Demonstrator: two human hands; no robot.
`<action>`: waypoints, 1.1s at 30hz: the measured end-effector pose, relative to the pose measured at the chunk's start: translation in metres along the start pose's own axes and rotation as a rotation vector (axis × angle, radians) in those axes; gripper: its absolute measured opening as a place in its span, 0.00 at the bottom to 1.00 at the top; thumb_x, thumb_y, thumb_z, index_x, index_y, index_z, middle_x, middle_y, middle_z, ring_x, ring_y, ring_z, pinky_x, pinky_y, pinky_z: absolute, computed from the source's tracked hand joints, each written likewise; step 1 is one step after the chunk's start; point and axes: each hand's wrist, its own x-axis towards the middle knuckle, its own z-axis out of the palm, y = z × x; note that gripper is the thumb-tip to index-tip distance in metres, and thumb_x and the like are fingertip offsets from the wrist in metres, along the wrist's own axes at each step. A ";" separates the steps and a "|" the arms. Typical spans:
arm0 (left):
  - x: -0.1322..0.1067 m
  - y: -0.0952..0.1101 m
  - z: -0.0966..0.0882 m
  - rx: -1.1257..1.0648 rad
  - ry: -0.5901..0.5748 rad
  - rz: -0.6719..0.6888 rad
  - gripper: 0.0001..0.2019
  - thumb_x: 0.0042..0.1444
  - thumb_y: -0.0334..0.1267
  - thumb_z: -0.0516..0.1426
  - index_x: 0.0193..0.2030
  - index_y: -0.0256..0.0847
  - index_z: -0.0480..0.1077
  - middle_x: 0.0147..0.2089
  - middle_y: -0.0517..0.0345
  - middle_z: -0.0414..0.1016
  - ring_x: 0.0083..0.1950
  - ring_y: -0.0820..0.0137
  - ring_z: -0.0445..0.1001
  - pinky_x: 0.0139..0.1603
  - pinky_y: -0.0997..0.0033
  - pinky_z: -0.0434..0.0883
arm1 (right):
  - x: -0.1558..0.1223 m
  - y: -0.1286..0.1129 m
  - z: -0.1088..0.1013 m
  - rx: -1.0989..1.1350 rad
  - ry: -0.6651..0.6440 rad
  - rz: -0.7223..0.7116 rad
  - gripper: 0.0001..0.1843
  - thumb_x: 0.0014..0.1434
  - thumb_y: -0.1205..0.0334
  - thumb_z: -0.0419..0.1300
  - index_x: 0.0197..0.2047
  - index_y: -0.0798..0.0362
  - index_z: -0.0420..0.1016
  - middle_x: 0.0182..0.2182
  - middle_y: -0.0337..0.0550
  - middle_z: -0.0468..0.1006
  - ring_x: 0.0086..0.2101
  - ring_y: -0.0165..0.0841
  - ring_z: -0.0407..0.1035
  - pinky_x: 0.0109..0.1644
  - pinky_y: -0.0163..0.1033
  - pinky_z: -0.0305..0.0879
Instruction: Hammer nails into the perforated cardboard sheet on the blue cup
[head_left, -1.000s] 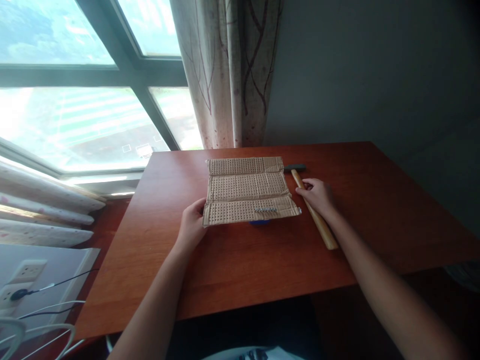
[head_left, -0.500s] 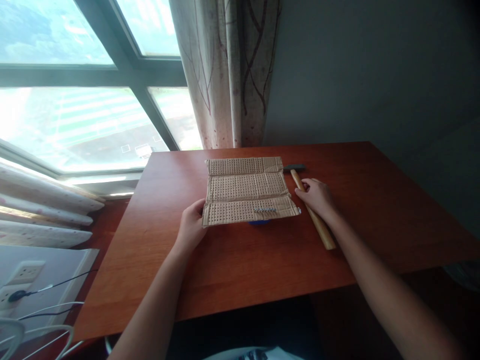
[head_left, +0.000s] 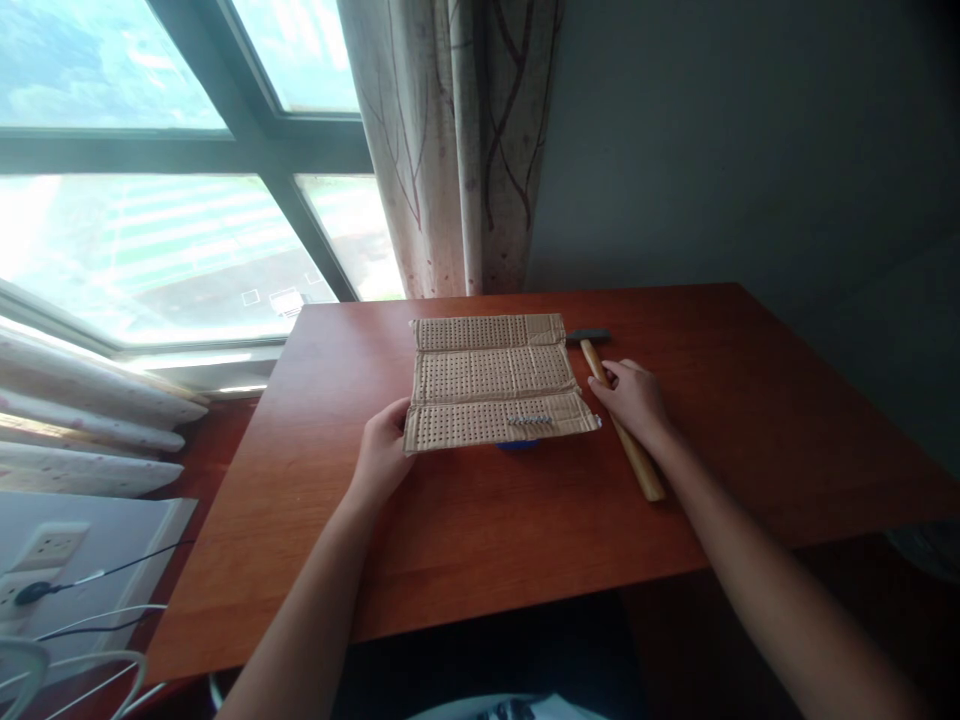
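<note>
Cardboard point(head_left: 495, 375) sits mid-frame, its lower-left corner clamped in the fingers of the left hand point(head_left: 381, 448); those of the right hand point(head_left: 632, 400) wrap the hammer point(head_left: 635, 460). If bumped, it could tip off the blue object point(head_left: 519, 444) seemingly beneath.

No text, label, brand or number can be read, and the dark marks point(head_left: 511, 710) on the pale cloth point(head_left: 562, 708) cannot be deciphered.
</note>
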 end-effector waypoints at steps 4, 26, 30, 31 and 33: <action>-0.001 0.000 0.000 0.005 0.005 0.003 0.15 0.47 0.34 0.61 0.43 0.32 0.78 0.38 0.55 0.82 0.38 0.64 0.77 0.39 0.72 0.72 | 0.000 -0.001 0.000 -0.008 -0.002 -0.007 0.14 0.57 0.54 0.60 0.37 0.54 0.80 0.29 0.45 0.73 0.30 0.36 0.66 0.34 0.40 0.58; -0.005 0.003 0.013 0.067 -0.091 0.035 0.17 0.52 0.44 0.63 0.45 0.35 0.76 0.46 0.49 0.80 0.47 0.58 0.77 0.50 0.60 0.75 | -0.024 -0.070 -0.040 1.383 -0.321 0.491 0.17 0.55 0.47 0.65 0.43 0.48 0.77 0.42 0.44 0.82 0.42 0.38 0.75 0.46 0.41 0.71; -0.006 0.000 0.026 0.322 -0.158 0.141 0.18 0.55 0.48 0.62 0.48 0.39 0.75 0.52 0.48 0.78 0.54 0.56 0.74 0.57 0.54 0.71 | -0.034 -0.086 -0.045 1.559 -0.453 0.492 0.15 0.55 0.52 0.66 0.45 0.48 0.78 0.40 0.41 0.83 0.41 0.37 0.75 0.40 0.38 0.70; -0.006 0.001 0.030 0.369 -0.186 0.183 0.18 0.56 0.48 0.61 0.49 0.40 0.75 0.52 0.48 0.77 0.55 0.55 0.73 0.59 0.52 0.70 | -0.036 -0.088 -0.045 1.568 -0.448 0.496 0.15 0.54 0.54 0.67 0.44 0.49 0.78 0.40 0.41 0.83 0.41 0.36 0.75 0.39 0.37 0.70; -0.006 0.006 0.038 0.436 -0.212 0.256 0.16 0.57 0.48 0.60 0.47 0.39 0.74 0.50 0.47 0.77 0.53 0.55 0.73 0.59 0.51 0.69 | -0.038 -0.090 -0.045 1.562 -0.450 0.501 0.14 0.53 0.56 0.67 0.43 0.50 0.78 0.39 0.41 0.83 0.41 0.36 0.75 0.39 0.37 0.70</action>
